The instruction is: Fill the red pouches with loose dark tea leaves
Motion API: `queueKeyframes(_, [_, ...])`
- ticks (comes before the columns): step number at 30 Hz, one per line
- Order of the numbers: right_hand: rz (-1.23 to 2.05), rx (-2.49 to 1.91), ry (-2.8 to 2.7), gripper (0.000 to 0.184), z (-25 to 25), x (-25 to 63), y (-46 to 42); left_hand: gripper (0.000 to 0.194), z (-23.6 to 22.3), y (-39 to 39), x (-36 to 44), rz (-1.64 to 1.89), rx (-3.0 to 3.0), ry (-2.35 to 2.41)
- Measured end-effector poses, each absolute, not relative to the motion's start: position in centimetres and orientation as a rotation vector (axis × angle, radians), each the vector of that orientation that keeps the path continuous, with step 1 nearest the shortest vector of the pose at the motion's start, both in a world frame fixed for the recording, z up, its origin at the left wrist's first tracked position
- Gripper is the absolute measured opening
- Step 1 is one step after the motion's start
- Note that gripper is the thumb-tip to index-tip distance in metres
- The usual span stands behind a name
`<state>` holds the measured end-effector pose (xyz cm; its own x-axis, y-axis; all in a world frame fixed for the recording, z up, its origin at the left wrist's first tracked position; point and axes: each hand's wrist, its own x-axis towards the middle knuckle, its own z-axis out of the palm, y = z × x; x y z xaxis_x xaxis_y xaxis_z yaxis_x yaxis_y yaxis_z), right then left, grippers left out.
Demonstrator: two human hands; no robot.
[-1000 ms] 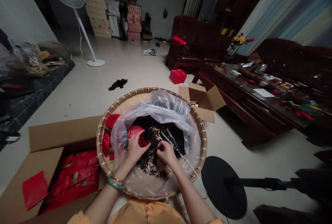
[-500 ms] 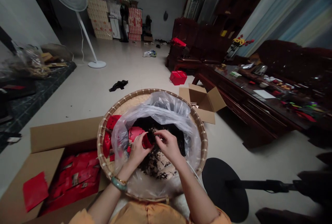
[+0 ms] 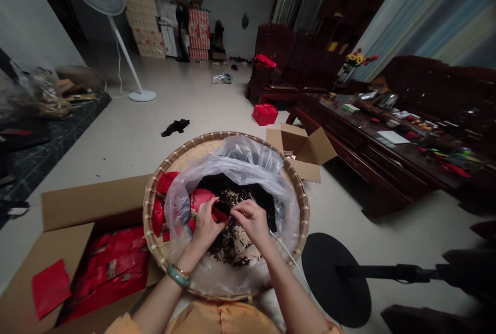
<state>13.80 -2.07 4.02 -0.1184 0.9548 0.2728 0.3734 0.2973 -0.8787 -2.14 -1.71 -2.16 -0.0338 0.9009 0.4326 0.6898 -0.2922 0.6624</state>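
My left hand (image 3: 207, 225) is closed around a small red packet (image 3: 220, 211), whose dark mouth faces up. Beside that mouth, my right hand (image 3: 251, 218) pinches thumb and fingers together; what lies between the fingertips is too small to make out. Both hands are over a clear plastic bag (image 3: 248, 156) spread open in a round woven bamboo tray (image 3: 170, 156). Loose dark, curly bits like dried tea leaves (image 3: 232, 246) lie in the bag. More red packets (image 3: 201, 197) rest at its left side. A thin white cord or stick (image 3: 284, 249) runs by my right wrist.
On the left an open carton (image 3: 93, 197) holds many red packets (image 3: 116, 261). Another open carton (image 3: 310, 148) and a red box (image 3: 265, 114) are beyond the tray. A black round stand base (image 3: 336, 277) lies at right, near a dark wooden table (image 3: 368, 138). A white fan (image 3: 132, 65) stands behind.
My right hand has shifted slightly right and down, its fingertips now beside the packet's mouth rather than over it. The dark clump at the mouth no longer shows. The left hand keeps its hold.
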Motion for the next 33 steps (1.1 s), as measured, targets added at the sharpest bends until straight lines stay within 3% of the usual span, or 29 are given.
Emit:
queueKeyframes(6, [0.642,-1.252,-1.819,0.027,4.4,13.9,-2.8,0.055,-2.2,-2.2,-1.9,1.26,2.028,1.731])
queueKeyframes(9, [0.611,-1.256,-1.978,0.017,3.9,13.1,-3.1,0.053,-2.0,-2.4,-1.6,1.233,2.035,1.711])
queueKeyframes(14, [0.726,-1.297,-1.981,0.012,3.7,13.8,-1.8,0.051,-1.3,-1.8,-2.5,1.031,1.802,1.527])
queueKeyframes(18, [0.897,-1.238,-2.045,0.007,3.7,14.9,-0.9,0.031,-0.5,-1.1,-3.2,0.948,1.458,1.308])
queueKeyframes(22, [1.049,-1.291,-1.707,0.02,2.7,14.9,-0.7,0.035,0.0,-1.2,-2.5,0.992,1.205,1.239])
queueKeyframes(28, [1.356,-1.371,-1.466,0.024,1.5,14.9,-0.6,0.037,-0.2,-1.9,-1.7,1.049,0.947,1.228])
queueKeyframes(33, [1.368,-1.315,-1.408,0.024,1.6,14.8,-0.7,0.037,0.5,-1.9,-1.9,0.987,1.04,1.153])
